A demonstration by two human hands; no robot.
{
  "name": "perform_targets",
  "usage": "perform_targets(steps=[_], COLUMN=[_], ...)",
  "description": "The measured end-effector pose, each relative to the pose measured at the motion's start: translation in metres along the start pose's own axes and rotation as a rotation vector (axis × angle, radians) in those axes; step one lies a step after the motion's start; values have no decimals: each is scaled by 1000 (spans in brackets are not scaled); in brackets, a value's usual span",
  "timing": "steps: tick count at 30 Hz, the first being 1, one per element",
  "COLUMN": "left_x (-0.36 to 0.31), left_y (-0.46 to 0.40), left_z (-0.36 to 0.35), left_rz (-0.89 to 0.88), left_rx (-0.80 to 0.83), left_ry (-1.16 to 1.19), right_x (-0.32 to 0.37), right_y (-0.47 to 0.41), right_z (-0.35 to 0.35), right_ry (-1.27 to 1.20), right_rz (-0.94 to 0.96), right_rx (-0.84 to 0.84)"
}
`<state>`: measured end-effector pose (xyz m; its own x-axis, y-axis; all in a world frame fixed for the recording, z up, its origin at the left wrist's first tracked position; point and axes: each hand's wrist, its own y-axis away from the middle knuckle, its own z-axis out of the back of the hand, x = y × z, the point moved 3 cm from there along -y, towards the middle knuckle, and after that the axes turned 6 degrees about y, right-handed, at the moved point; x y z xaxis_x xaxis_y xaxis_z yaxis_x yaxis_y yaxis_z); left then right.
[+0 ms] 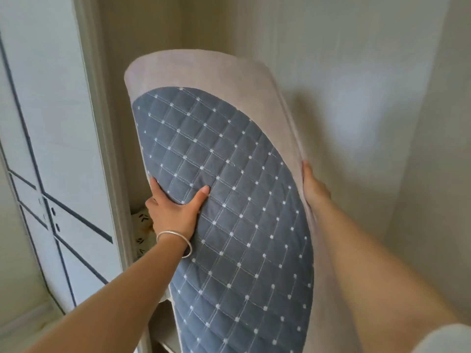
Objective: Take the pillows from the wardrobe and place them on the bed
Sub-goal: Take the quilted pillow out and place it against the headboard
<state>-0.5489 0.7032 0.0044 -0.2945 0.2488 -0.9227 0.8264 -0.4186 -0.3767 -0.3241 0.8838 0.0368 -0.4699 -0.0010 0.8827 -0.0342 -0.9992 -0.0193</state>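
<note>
Grey quilt face: the pillow [224, 200] stands on end in the head view, its blue-grey stitched panel toward the person and a pale beige border round the top and right edge.
Where it is: inside the open wardrobe [356, 98], its lower end down near the person and its top leaning to the far wall; the bed is out of view.
Left hand [173, 210]: clamped on the pillow's left edge, thumb pressed on the quilted face, fingers wrapped behind; a silver bangle [175, 243] sits at the wrist.
Right hand [314, 186]: closed on the right beige edge, mostly hidden behind it, so the finger hold cannot be judged fully.
Behind: a printed cloth [142, 230], perhaps a second pillow, lies on the shelf just left of the left hand.
Left of that: the door [51, 149], white with dark lines, stands open.
Step in hand: likely drawing the pillow out of the wardrobe.
Doing it well: keep both edges gripped evenly, pull it near and low so the top corner clears the frame, and avoid dragging the printed cloth along.
Risk: a soft pillow may fold and slip from the right side if that hold is shallow.
</note>
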Motion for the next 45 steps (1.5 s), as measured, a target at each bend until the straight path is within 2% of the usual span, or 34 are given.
perform_targets(steps=[12, 17, 25, 31, 36, 45], left_x=[-44, -37, -29, -1, 18, 89], left_y=[29, 50, 96, 141, 163, 170], left_z=[77, 128, 226, 312, 399, 529], left_rz=[-300, -299, -269, -155, -9, 392], left_rx=[-55, -221, -469, -628, -750, -913], left_ry=[-69, -67, -168, -251, -340, -326], right_x=[-10, 7, 21, 16, 16, 16], right_y=[73, 106, 175, 241, 300, 394], right_z=[-5, -25, -82, -138, -225, -385], right_ry=[-233, -193, -162, 3, 163, 374], right_rz=[-32, 104, 304, 422, 393, 309], right_rx=[-12, 53, 293, 542, 760, 1073])
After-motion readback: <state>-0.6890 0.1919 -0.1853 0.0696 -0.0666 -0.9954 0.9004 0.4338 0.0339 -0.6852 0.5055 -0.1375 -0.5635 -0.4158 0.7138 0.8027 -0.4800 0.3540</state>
